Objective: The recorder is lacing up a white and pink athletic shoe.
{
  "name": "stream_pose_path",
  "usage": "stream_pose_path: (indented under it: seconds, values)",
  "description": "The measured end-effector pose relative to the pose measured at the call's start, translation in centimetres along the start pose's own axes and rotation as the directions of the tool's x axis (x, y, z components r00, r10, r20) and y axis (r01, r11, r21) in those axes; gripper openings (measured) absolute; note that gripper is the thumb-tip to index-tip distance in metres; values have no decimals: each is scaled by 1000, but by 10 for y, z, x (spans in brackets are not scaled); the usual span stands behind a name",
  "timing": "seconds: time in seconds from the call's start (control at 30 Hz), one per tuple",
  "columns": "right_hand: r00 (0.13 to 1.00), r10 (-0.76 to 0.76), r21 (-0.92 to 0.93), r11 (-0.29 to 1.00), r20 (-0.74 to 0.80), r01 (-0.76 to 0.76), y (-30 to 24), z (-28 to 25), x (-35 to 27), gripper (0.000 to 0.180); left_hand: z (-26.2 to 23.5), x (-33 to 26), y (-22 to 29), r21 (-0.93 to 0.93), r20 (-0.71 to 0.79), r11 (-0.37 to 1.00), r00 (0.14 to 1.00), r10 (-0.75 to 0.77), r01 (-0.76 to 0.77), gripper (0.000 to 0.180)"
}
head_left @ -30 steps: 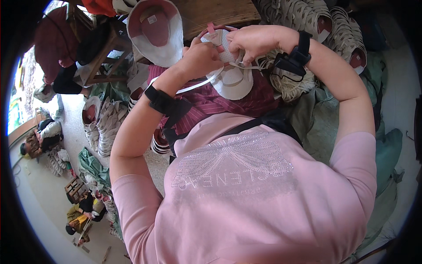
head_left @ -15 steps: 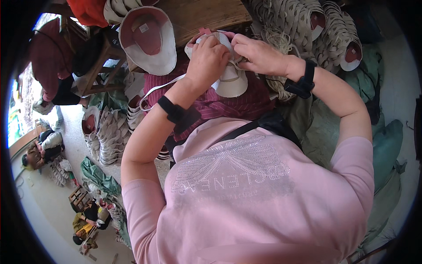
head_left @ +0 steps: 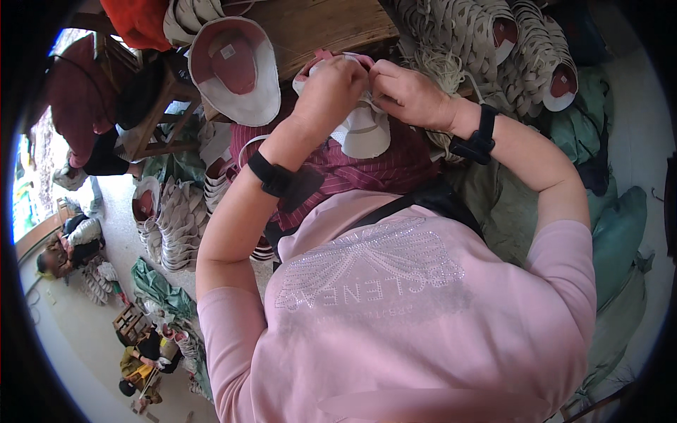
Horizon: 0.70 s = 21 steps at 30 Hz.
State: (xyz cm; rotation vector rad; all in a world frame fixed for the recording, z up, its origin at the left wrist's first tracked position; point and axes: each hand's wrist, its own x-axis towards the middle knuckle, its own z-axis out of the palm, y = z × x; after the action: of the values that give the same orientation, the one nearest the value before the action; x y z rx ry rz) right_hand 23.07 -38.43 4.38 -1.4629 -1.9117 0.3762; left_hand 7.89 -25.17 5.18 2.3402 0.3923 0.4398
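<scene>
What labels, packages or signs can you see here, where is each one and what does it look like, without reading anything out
Sewn-in label: small pale rectangle inside the pink crown of the upturned cap lying on the wooden table, left of both hands.
Lettering on the pink shirt: sparkly silver print with a fan-shaped motif, across the chest.
No packages, signs or screens show; the left hand and right hand hold a white cap.

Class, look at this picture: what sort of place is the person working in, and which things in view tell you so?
Probably a small hat-making workshop. Both hands, left hand and right hand, work on a white hat piece; stacks of similar hat pieces crowd around a wooden table, and more stacks sit on the floor.
</scene>
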Motion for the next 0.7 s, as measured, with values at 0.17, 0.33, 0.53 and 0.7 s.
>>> stream_pose_path:
  seconds: [0.17, 0.33, 0.53, 0.7]
  values:
    - [1000, -8, -26, 1000, 7, 9, 0, -1, -1, 13, -1, 5, -5, 44, 213, 998, 976, 43, -54, 14]
    - [1000, 5, -35, 999, 28, -4, -3, -2, 1, 15, -5, 0, -6, 60, 250, 992, 964, 95, -113, 12]
    - [990, 79, 46, 995, 115, -85, -6, -7, 5, 12, -42, 5, -30, 153, -303, 982, 951, -60, 110, 10]
    - [834, 540, 466, 714, 107, -522, -28, 5, 29, 14, -30, -12, -4, -308, -308, 944, 927, -214, 115, 12]
